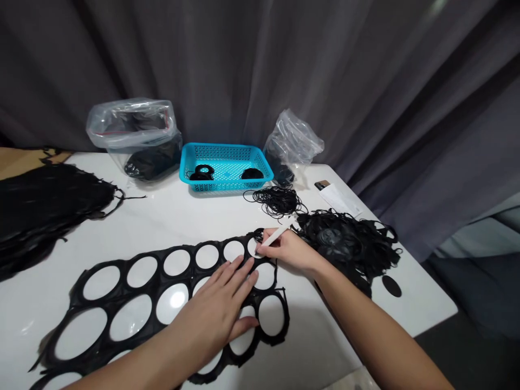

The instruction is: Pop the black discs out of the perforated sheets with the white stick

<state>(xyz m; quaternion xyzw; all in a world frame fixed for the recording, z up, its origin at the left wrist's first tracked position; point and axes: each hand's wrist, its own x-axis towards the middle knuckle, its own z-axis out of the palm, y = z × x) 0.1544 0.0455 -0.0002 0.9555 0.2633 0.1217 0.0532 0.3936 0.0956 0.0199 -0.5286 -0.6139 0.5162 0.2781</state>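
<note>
A black sheet [154, 287] with rows of large round holes lies flat on the white table. My left hand [225, 300] rests palm down on it, fingers spread, holding nothing. At the sheet's upper right corner my right hand [286, 246] grips a white pen-like tool [280, 233], its tip down at the edge of the last hole in the top row. A black ring of material shows by the fingers there. Just right of that hand is a heap of black rubbery strips [345, 241].
Behind stand a blue basket [225, 185] holding black rings, and two clear bags [136, 138] [294, 138] with black contents. Thin black loops [278, 201] lie before the basket. Stacked black sheets [49, 206] are left; a black disc [391, 286] is right.
</note>
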